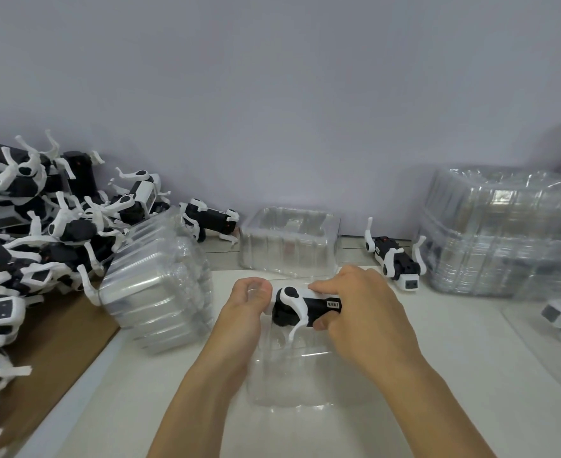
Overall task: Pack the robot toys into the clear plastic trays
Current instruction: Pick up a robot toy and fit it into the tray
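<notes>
A black-and-white robot dog toy (300, 307) hangs over a clear plastic tray (292, 388) on the white table in front of me. My right hand (361, 312) grips the toy's body, forefinger on top and thumb underneath. At the toy's left end my left hand (246, 309) has its fingers curled; whether it holds a part of the toy is hidden. One white leg points down into the tray.
A heap of several robot toys (34, 239) fills the left. A tipped stack of clear trays (156, 292) lies beside it, a single tray (289, 246) stands behind, and a tall tray stack (503, 233) is at right. Loose toys (394, 259) (211, 221) lie by the wall.
</notes>
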`<action>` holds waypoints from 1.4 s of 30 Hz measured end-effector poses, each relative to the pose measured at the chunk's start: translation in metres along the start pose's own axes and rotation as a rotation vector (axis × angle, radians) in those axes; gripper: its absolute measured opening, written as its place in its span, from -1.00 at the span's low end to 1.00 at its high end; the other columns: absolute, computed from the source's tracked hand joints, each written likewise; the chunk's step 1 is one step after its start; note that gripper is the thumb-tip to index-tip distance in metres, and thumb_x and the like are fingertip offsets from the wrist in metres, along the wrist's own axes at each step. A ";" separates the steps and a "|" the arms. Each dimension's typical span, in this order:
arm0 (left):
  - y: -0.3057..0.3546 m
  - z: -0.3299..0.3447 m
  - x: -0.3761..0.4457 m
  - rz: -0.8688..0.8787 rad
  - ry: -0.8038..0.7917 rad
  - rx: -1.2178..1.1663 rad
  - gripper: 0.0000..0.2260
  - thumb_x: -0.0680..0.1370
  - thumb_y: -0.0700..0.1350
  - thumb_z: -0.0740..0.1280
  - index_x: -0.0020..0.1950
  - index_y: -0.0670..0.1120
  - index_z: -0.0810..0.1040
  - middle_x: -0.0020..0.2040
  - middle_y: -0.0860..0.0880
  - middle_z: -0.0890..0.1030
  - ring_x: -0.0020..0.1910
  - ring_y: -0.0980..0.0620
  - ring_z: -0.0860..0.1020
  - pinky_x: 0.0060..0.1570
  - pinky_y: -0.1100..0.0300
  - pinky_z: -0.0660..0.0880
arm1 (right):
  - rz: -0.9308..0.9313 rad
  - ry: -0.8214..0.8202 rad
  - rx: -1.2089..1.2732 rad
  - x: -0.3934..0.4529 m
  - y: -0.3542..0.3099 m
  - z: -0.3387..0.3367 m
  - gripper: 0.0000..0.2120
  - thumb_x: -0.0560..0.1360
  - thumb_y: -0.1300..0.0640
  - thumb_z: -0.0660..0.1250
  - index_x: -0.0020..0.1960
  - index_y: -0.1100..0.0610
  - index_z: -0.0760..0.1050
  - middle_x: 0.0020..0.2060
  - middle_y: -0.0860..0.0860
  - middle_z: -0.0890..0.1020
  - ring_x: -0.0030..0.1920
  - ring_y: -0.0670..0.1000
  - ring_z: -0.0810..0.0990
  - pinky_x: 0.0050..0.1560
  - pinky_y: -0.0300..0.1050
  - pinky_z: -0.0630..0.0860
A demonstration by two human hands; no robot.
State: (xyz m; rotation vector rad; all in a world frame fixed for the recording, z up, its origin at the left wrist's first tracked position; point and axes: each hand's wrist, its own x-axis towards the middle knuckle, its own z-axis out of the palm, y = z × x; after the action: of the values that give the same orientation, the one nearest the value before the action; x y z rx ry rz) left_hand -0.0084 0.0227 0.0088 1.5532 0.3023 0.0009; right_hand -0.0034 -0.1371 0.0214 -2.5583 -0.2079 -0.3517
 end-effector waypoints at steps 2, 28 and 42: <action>0.000 0.000 0.000 0.003 -0.001 0.004 -0.89 0.66 0.04 0.23 0.12 0.12 0.53 0.21 -0.07 0.59 0.20 -0.16 0.57 0.25 -0.19 0.50 | 0.020 -0.011 -0.003 0.001 0.001 0.001 -0.53 0.42 0.08 0.49 0.27 -0.24 0.52 0.01 -0.16 0.46 -0.05 -0.11 0.31 -0.23 -0.26 0.25; 0.005 0.005 -0.002 0.010 0.056 0.053 -0.83 0.55 -0.01 0.37 0.11 0.16 0.49 -0.05 0.22 0.59 -0.04 0.20 0.52 -0.19 0.18 0.39 | 0.064 -0.059 0.048 0.000 0.000 0.000 -0.55 0.43 0.18 0.44 0.22 -0.22 0.53 -0.03 -0.18 0.37 -0.04 -0.12 0.37 -0.29 -0.32 0.25; 0.000 0.004 -0.001 0.064 0.067 0.105 -0.73 0.54 0.00 0.43 0.20 0.12 0.45 0.21 0.13 0.51 0.03 0.22 0.50 -0.22 0.23 0.37 | 0.091 -0.106 0.137 0.003 0.006 -0.029 -0.61 0.45 0.12 0.51 0.25 -0.08 0.58 0.16 -0.08 0.50 -0.04 -0.20 0.51 -0.12 -0.38 0.37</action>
State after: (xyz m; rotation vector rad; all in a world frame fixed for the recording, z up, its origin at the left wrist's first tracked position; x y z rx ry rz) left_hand -0.0082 0.0191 0.0090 1.6692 0.3091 0.0880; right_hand -0.0050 -0.1576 0.0425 -2.4429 -0.1484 -0.1623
